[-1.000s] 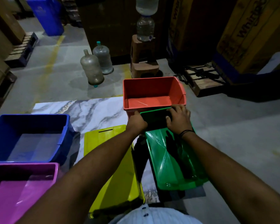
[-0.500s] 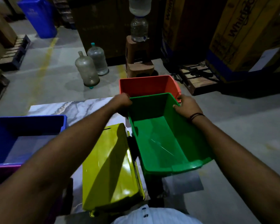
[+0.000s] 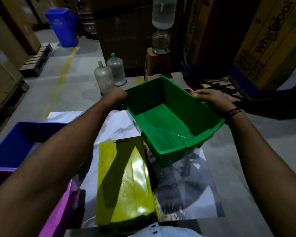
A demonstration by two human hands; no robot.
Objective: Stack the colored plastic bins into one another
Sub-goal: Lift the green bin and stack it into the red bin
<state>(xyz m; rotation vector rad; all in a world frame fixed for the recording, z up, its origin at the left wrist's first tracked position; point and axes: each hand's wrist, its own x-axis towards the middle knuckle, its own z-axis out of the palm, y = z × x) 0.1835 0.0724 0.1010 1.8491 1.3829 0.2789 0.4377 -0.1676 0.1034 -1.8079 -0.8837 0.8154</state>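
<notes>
Green bin (image 3: 167, 124) is held clear of the marble-patterned surface (image 3: 116, 127), open side up and tilted, its near end lower than its far end; left hand (image 3: 115, 94) is clenched on the far left corner of the rim, and right hand (image 3: 212, 99) grasps the far right rim, fingers over the edge, a dark thread band at the wrist; both grips are firm on the bin. A small piece of the red bin (image 3: 188, 90) shows just behind the green bin's far right corner — the rest is hidden, so whether the two touch cannot be told. Yellow bin (image 3: 125, 182) lies upside down on the surface, just beside the green bin and nearer the person; a narrow slot marks its far end. Blue bin (image 3: 24, 142) stands open at the left, partly behind the left forearm; purple bin (image 3: 61, 209) sits at the near left, touching or very close to the blue one. Two empty water jugs (image 3: 109, 76) stand on the concrete floor beyond the surface; a blue waste container (image 3: 63, 26) stands far left — cardboard cartons line the back.
</notes>
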